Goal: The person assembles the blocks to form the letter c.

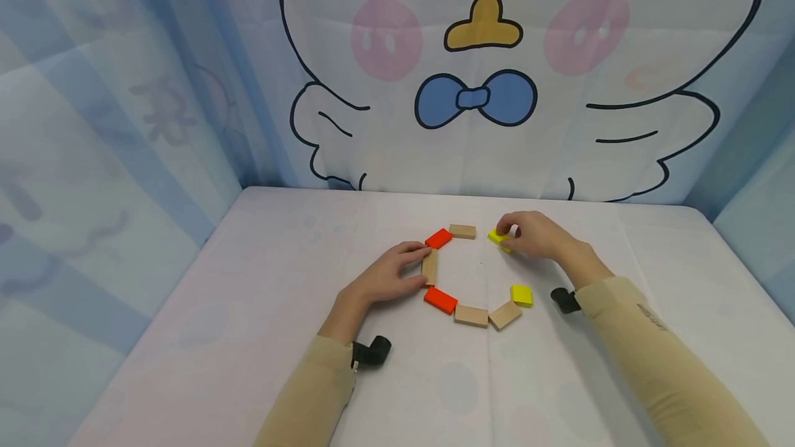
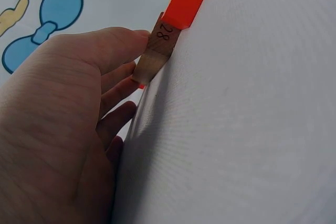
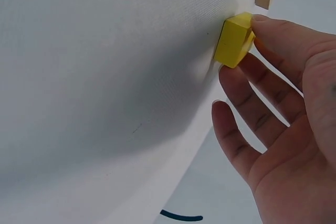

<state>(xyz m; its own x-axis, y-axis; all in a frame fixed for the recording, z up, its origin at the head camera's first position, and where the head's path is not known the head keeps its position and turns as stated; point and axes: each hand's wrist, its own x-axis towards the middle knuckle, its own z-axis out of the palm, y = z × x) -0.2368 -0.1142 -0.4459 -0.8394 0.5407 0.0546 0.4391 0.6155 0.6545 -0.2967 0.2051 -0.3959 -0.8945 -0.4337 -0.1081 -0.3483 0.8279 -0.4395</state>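
Note:
My left hand point(image 1: 386, 274) pinches a plain wooden block point(image 1: 430, 267) at the left of a ring of blocks, thumb at its near end and a finger at its far end. Its side bears the number 28 in the left wrist view. At the far right of the ring, my right hand point(image 1: 537, 234) holds a yellow block point(image 3: 230, 44) between thumb and fingers, low over the white tabletop. Red blocks point(image 1: 440, 300) point(image 1: 439, 239) adjoin both ends of the wooden block. Beyond the far red one lies another wooden block point(image 1: 462, 232).
Along the near side of the ring lie two wooden blocks point(image 1: 471, 316) point(image 1: 506, 316), followed by a yellow block point(image 1: 522, 296) on the right. A cloth-covered table point(image 1: 248, 336) carries them all. Behind it hangs a cartoon-printed curtain point(image 1: 484, 157).

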